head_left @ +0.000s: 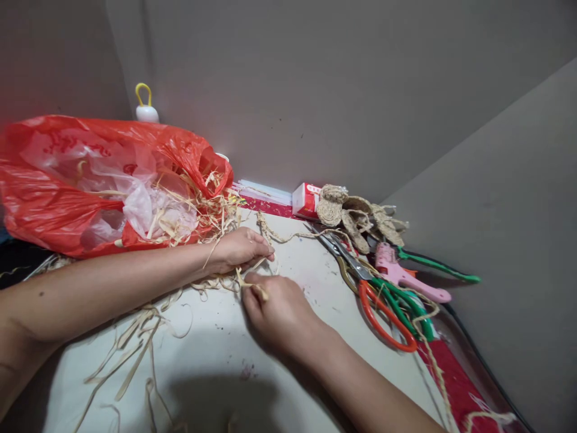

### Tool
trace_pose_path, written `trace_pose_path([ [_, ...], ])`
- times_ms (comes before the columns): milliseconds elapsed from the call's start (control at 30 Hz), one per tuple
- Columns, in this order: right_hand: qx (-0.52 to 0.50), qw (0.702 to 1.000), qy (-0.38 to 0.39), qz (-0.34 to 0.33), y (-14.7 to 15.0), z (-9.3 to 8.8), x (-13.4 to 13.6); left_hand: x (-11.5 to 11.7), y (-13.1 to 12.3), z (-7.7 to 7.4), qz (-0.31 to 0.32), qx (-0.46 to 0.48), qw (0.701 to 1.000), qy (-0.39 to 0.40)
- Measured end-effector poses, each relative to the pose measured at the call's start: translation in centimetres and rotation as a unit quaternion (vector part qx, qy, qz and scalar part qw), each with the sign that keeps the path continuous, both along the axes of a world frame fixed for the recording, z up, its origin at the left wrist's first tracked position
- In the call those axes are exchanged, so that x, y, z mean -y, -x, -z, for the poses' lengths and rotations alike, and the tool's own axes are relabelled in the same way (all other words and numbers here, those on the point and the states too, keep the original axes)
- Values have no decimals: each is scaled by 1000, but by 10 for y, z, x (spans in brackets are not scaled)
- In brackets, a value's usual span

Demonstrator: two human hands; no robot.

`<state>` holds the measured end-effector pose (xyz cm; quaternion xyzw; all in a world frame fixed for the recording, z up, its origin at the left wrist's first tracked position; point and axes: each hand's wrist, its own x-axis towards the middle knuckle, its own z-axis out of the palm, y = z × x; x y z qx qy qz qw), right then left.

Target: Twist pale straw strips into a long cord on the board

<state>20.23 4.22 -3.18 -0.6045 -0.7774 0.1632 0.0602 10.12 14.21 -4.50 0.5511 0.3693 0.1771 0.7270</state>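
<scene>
Nearest the camera, the person's bare left forearm [130,276] enters from the left edge and the bare right forearm [356,379] from the lower right, both over an off-white flat work surface [311,258]. Around the middle of that surface the two hands come close together. The left hand [241,248] has its fingers drawn in, thumb and fingertips pinched on a thin pale strand, while the right hand [279,304] is curled closed, gripping a flat straw-coloured fibre strip [241,278] whose end shows at its thumb side; whether the strand and the strip are one piece cannot be told. More loose, curling pale fibre strips [135,343] lie in front of the left forearm. Beyond that forearm sits a crumpled red plastic bag [49,210], with translucent white plastic [137,207] inside and a tangle of dry fibres [219,210] spilling at its right side. Behind the bag stands a white rounded object with a yellow loop [146,113]. A beige braided cord [297,236] runs rightward from near the left hand towards large scissors with orange-red handles [387,328], which lie beside a pink glue gun [408,278]. Further back, a small red-and-white box [306,201] stands just beside woven tan fibre pieces [332,205], near the grey wall [315,90]
</scene>
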Motion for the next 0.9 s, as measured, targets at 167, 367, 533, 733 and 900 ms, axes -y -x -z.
trace_pose_path([
  [167, -289, 943, 153, -64, -27, -28, -2, -5, 4, 3, 22, 22, 999, -13],
  [367, -496, 832, -12, 249, -56, 1, -45, -6, 5, 2, 38, 29, 998, -31],
  [533, -571, 765, 226, 193, -40, 11, -45, -7, 6, 6, 75, 43, 994, -72],
  [733, -509, 806, 236, 191, -51, 8, -46, -7, 6, 4, 84, 21, 993, -84],
  [900, -442, 847, 236, 175, -56, 15, -50, -12, 4, 7, 116, -3, 986, -120],
])
